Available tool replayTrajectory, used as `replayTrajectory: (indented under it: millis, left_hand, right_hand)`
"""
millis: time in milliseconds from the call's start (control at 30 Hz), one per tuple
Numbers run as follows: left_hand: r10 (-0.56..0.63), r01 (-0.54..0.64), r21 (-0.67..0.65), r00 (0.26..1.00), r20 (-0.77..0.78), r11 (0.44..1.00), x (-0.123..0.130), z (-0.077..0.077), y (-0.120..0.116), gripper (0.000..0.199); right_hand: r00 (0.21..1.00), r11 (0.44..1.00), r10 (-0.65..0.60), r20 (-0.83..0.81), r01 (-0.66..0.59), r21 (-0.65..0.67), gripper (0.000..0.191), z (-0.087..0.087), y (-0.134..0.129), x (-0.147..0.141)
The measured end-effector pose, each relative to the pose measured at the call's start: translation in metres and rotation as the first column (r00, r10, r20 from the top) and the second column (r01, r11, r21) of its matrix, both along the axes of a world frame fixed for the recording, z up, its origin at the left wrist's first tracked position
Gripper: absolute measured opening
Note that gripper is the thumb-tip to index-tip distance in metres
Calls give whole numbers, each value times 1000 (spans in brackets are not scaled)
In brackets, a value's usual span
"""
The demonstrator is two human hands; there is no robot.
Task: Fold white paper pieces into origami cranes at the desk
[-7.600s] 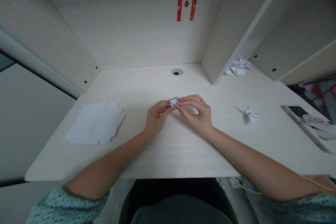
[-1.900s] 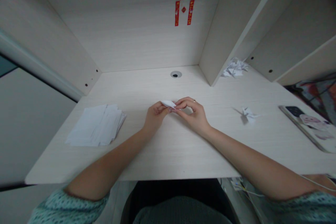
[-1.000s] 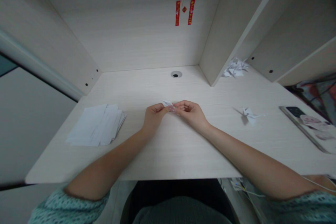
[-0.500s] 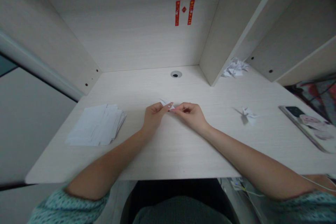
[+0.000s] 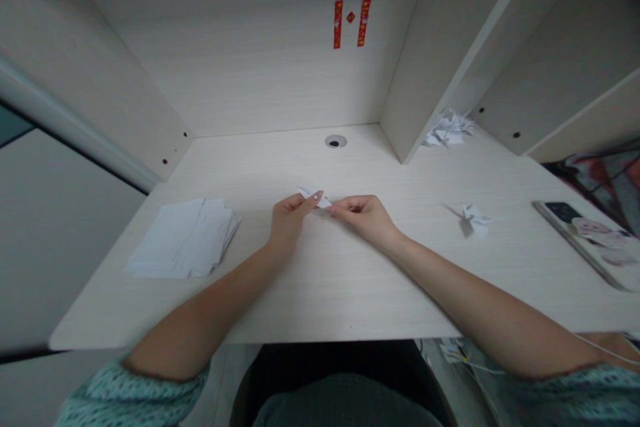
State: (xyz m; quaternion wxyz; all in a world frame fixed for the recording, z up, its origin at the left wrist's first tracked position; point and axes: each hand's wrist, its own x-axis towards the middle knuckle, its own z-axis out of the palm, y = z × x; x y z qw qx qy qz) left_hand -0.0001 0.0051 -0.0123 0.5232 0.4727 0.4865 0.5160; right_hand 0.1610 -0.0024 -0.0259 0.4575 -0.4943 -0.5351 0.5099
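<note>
A small folded piece of white paper is held just above the desk, in the middle of the view. My left hand pinches its left part between thumb and fingers. At its right end the fingertips of my right hand are closed on the paper. Part of the paper is hidden behind my left thumb and fingers. Off to the right of my hands, a folded paper crane rests on the desk.
A stack of white paper sheets lies on the left. Behind the upright divider is a heap of folded white paper. A phone lies at the right edge. A round cable hole sits near the back panel.
My left hand has shifted slightly left, and more of the folded paper shows between my hands. My right hand stays nearly in place, still pinching the paper's right end.
</note>
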Motion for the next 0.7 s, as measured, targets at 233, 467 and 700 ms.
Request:
replayTrajectory:
  millis: [233, 467, 700]
  left_hand:
    - [15, -15, -6, 1000, -1, 1000, -2, -1, 2, 26]
    - [25, -23, -30, 999, 42, 999, -7, -2, 9, 23]
    - [129, -99, -158, 972, 194, 983, -20, 13, 21, 32]
  right_hand:
    - [997, 999, -40, 60, 38, 35, 36, 0, -1, 1]
    - [997, 998, -50, 57, 48, 38, 37, 2, -3, -1]
    - [998, 998, -65, 27, 64, 17, 35, 0, -2, 0]
